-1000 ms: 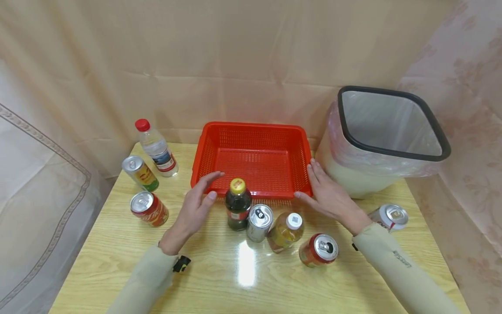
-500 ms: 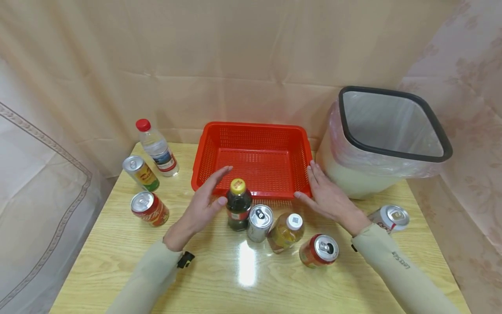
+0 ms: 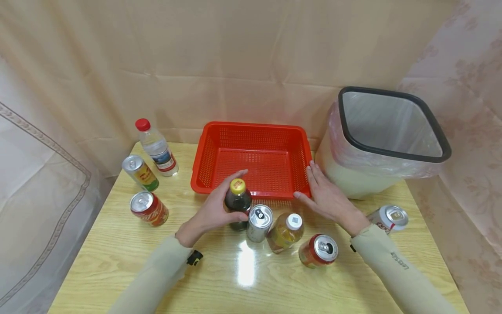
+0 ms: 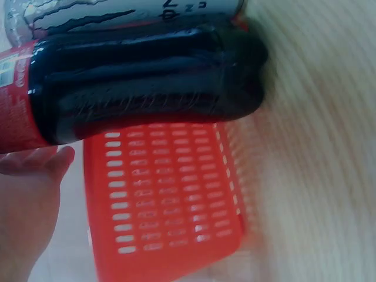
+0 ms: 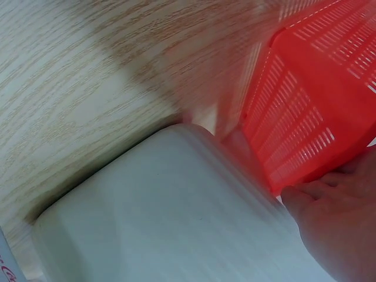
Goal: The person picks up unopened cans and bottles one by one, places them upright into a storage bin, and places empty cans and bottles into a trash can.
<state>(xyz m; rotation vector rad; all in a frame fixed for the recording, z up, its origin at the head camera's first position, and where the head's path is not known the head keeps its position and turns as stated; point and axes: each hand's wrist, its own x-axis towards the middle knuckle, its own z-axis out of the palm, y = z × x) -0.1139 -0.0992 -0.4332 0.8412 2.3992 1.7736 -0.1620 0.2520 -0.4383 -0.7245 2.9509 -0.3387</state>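
Note:
My left hand [image 3: 215, 211] is around a cola bottle [image 3: 238, 201] with a yellow cap, thumb across its near side and fingers behind it. In the left wrist view the dark bottle [image 4: 147, 76] lies across the picture, its red label by the fingers [image 4: 35, 161]. The bottle stands on the table, close in front of a red plastic basket [image 3: 251, 195]. A silver can [image 3: 259, 223] stands just right of it. My right hand [image 3: 329, 198] rests at the basket's front right corner, fingers straight along the side wall, thumb at the front.
A lined trash bin [image 3: 353, 183] stands at the right, with a silver can [image 3: 388, 218] before it. A juice bottle [image 3: 285, 235] and red can [image 3: 317, 250] stand near the front. At left are a water bottle [image 3: 158, 152], a yellow-green can [image 3: 141, 173] and a red can [image 3: 150, 209].
My left hand has moved right and come around the cola bottle, its thumb now crossing in front. The right hand and the basket have stayed in place.

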